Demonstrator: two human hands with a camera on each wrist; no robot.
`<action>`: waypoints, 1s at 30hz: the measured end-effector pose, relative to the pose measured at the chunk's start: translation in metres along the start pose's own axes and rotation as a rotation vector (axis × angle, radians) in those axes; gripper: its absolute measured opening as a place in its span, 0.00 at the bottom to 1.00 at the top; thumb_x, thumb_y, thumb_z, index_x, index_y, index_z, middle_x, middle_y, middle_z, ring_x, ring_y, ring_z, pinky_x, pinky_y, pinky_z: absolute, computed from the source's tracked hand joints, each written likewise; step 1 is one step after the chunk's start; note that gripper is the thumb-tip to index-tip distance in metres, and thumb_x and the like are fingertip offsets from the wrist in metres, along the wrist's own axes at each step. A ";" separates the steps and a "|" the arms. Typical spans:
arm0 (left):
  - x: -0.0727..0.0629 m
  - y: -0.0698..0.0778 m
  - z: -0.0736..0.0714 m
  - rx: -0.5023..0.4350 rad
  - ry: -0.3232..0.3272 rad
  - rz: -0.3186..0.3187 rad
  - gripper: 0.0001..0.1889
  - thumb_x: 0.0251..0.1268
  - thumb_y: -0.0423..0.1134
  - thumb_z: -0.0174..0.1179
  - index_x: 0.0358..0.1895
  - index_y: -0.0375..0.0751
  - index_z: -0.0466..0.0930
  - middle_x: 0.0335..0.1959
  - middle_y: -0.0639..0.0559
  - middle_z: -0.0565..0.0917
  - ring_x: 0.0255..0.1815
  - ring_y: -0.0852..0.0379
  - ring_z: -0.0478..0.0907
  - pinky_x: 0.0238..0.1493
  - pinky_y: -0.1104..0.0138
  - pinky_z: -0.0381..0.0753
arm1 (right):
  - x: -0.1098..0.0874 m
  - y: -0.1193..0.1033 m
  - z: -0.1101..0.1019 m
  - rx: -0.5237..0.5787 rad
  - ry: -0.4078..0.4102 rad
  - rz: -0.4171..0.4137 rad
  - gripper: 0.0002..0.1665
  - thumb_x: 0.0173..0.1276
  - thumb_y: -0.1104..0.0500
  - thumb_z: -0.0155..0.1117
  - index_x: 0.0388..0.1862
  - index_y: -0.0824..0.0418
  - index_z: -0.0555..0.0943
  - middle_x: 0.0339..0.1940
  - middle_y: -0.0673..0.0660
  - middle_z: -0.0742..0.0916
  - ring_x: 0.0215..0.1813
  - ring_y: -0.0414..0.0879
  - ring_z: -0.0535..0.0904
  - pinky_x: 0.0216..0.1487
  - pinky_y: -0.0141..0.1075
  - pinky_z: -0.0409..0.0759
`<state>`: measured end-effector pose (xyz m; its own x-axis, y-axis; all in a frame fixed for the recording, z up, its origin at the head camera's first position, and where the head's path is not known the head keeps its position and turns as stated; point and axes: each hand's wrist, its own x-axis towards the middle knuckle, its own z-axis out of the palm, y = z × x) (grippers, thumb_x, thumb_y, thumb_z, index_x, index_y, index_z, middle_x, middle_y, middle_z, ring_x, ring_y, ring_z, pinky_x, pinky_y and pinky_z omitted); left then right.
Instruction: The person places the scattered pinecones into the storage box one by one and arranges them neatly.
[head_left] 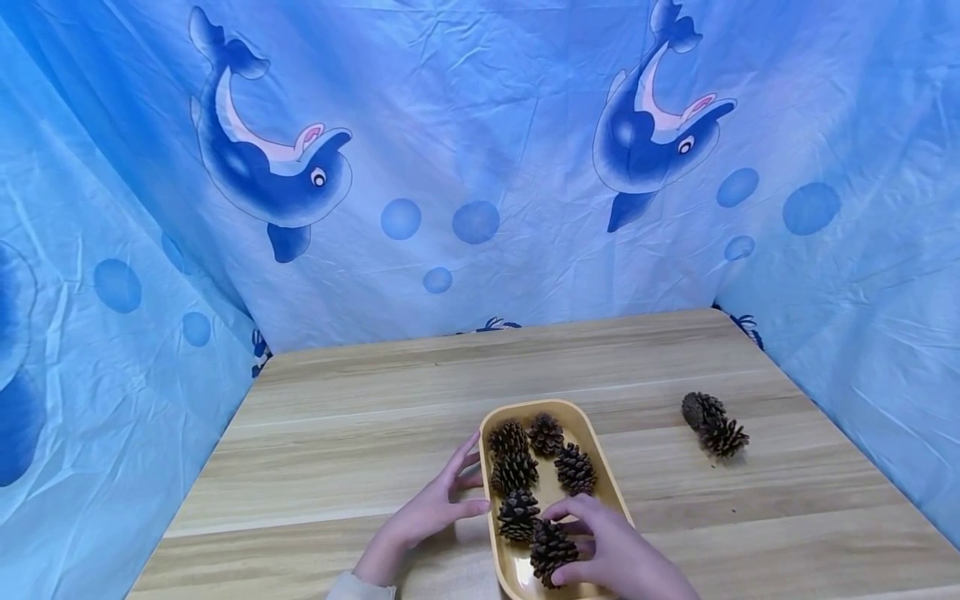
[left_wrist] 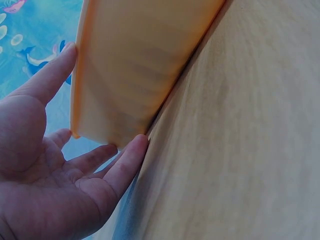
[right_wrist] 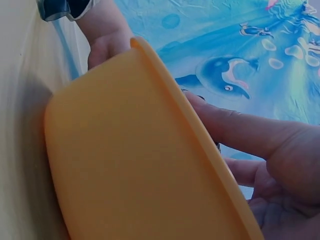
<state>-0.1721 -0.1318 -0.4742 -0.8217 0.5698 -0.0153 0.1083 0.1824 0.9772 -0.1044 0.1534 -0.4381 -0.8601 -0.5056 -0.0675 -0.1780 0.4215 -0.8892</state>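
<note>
A yellow rectangular tray (head_left: 611, 483) with rounded corners stands on the table and has several brown pine cones inside. My left hand (head_left: 431, 504) rests at the tray's left side, fingers spread and fairly straight, fingertips on its outer wall. In the left wrist view, the thumb of the left hand (left_wrist: 65, 175) touches the rim. My right hand (head_left: 611, 546) reaches over the tray's near right side and grips a pine cone (head_left: 551, 552) between thumb and fingers, low in the tray. In the right wrist view, the tray wall (right_wrist: 135, 145) hides that cone almost wholly.
Two more pine cones (head_left: 722, 435) lie close together on the wooden table (head_left: 360, 433), to the right of the tray. A blue curtain (head_left: 480, 150) printed with dolphins hangs behind the table and along both sides.
</note>
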 end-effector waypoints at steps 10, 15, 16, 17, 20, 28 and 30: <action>0.001 -0.004 0.000 -0.018 -0.011 0.009 0.51 0.64 0.38 0.63 0.79 0.52 0.32 0.76 0.27 0.47 0.71 0.29 0.61 0.64 0.51 0.77 | 0.001 0.002 0.004 0.088 -0.019 0.006 0.36 0.49 0.52 0.78 0.57 0.58 0.75 0.61 0.66 0.76 0.57 0.63 0.78 0.51 0.45 0.84; 0.002 -0.006 0.000 -0.018 -0.009 0.011 0.52 0.63 0.38 0.63 0.79 0.52 0.32 0.76 0.27 0.47 0.71 0.29 0.60 0.64 0.51 0.77 | 0.000 0.002 0.004 0.102 -0.022 -0.002 0.36 0.48 0.55 0.78 0.57 0.62 0.75 0.59 0.65 0.77 0.57 0.65 0.78 0.52 0.46 0.84; 0.002 -0.006 0.000 -0.018 -0.008 0.010 0.52 0.63 0.38 0.64 0.79 0.53 0.32 0.76 0.27 0.47 0.71 0.29 0.60 0.64 0.51 0.77 | 0.000 0.001 0.004 0.104 -0.026 -0.002 0.36 0.49 0.56 0.78 0.57 0.62 0.75 0.59 0.64 0.78 0.57 0.65 0.78 0.52 0.46 0.84; 0.002 -0.007 0.000 -0.017 -0.007 0.010 0.52 0.63 0.39 0.64 0.79 0.52 0.32 0.76 0.28 0.47 0.71 0.29 0.60 0.64 0.51 0.77 | -0.001 0.001 0.004 0.106 -0.030 -0.004 0.36 0.49 0.57 0.78 0.57 0.62 0.75 0.59 0.64 0.78 0.57 0.65 0.78 0.52 0.46 0.84; 0.002 -0.007 -0.001 -0.017 -0.009 0.010 0.52 0.63 0.39 0.64 0.79 0.52 0.32 0.76 0.28 0.47 0.71 0.29 0.60 0.64 0.52 0.77 | -0.001 0.000 0.003 0.112 -0.044 0.004 0.35 0.49 0.56 0.78 0.57 0.59 0.75 0.59 0.63 0.78 0.57 0.64 0.78 0.52 0.45 0.85; 0.003 -0.006 -0.002 -0.017 -0.015 0.018 0.52 0.63 0.38 0.64 0.79 0.52 0.31 0.76 0.28 0.47 0.72 0.29 0.60 0.64 0.51 0.76 | 0.002 -0.001 0.000 0.110 -0.120 -0.018 0.33 0.50 0.55 0.78 0.56 0.57 0.77 0.60 0.62 0.78 0.57 0.65 0.79 0.52 0.44 0.85; 0.002 -0.006 -0.002 -0.016 -0.014 0.014 0.52 0.63 0.39 0.64 0.79 0.52 0.32 0.76 0.28 0.47 0.72 0.29 0.60 0.64 0.51 0.77 | 0.002 0.000 0.002 0.103 -0.131 -0.033 0.32 0.50 0.58 0.77 0.55 0.58 0.77 0.59 0.62 0.80 0.56 0.64 0.80 0.52 0.42 0.85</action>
<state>-0.1756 -0.1328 -0.4793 -0.8121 0.5835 -0.0042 0.1106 0.1610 0.9807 -0.1054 0.1509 -0.4396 -0.7836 -0.6147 -0.0903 -0.1490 0.3270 -0.9332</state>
